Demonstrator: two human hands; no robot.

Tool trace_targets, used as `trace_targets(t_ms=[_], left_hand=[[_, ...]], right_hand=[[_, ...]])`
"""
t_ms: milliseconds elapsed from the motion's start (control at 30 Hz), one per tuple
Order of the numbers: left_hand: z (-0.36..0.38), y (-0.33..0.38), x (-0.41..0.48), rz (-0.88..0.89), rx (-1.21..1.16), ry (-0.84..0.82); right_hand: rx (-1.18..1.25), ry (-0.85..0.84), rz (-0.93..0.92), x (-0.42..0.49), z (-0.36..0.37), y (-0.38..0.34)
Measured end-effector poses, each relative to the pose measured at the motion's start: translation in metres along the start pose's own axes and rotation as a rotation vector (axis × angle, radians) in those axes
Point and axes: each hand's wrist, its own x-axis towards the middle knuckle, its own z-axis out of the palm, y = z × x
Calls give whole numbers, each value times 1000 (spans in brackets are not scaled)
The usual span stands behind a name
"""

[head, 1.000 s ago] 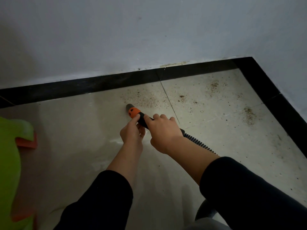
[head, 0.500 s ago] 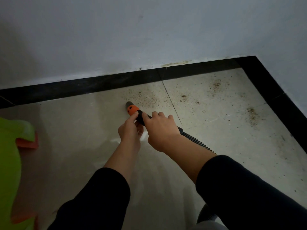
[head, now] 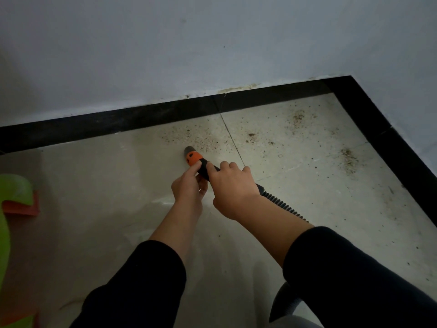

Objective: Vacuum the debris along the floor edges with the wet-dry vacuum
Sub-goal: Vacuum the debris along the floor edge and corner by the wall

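Nozzle: the nozzle (head: 192, 157) is a short round tube with a dull dark grey tip, a glossy orange plastic collar behind it and a black grip section after that.
Nozzle position: low over the floor (head: 94, 185), tip pointing at the skirting but short of it, at the near edge of the debris. Cannot tell whether the tip touches the tile.
Hose: the hose (head: 285, 206) is black and closely ribbed, running from the grip back under the right forearm.
Left hand: the left hand (head: 189, 187) holds the nozzle from the side, forefinger laid straight along the orange collar, the other fingers curled beneath.
Right hand: the right hand (head: 233, 187) is wrapped over the black grip from above, knuckles up, fingers closed round it, just behind the left hand.
Debris: the debris (head: 203, 138) is fine brown granules and specks. The densest patch lies ahead of the tip, near the skirting. Smaller clusters lie scattered to the right, towards the corner.
Floor surface: large pale beige tiles, smooth with a faint sheen, crossed by a thin dark grout line (head: 233, 140).
Skirting: the skirting (head: 118, 124) is a glossy black band that turns the corner at upper right.
Wall: the wall (head: 165, 55) is matt pale grey-white paint, stained yellowish where it meets the skirting.
Left edge: a bright green plastic object (head: 14, 188), rounded, with an orange piece (head: 22, 208) beside it.
Clothing: black sleeves (head: 146, 280), pushed up the forearms.
Light: dim.
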Motion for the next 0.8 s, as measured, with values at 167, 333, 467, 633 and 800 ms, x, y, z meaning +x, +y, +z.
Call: trace_targets(t_ms=[167,333,467,633,800], left_hand=[[6,-6,1,-3,20,-19],[16,-15,0,-11,31,-49],[23,-21,-1,-13,39,-75],[31,-26,-3,0,47,-118],[37,-31,-2,-13,83,-138]], right_hand=[[-5,0,19,-4,3,7],[1,-11,50,-8,4,20],[16,-17,66,-12,5,29],[20,-27,87,-14,7,36],[25,-34,105,-17,8,44]])
